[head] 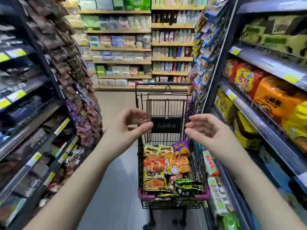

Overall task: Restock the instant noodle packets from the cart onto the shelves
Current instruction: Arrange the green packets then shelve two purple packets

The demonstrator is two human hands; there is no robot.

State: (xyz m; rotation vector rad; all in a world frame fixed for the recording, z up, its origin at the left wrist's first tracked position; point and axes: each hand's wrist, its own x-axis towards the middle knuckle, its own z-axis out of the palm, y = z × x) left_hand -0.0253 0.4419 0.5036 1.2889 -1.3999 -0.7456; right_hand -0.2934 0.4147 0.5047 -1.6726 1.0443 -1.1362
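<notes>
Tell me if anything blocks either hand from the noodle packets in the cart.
Nothing visible does. The left hand and right hand hover open above the cart; the packets lie uncovered in it below them. Its wire flap stands farther off.

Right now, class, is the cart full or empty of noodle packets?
Fairly full. Noodle packets cover the floor of the cart in overlapping layers and reach its rim at the near end. Only the far upper part shows bare wire.
</notes>
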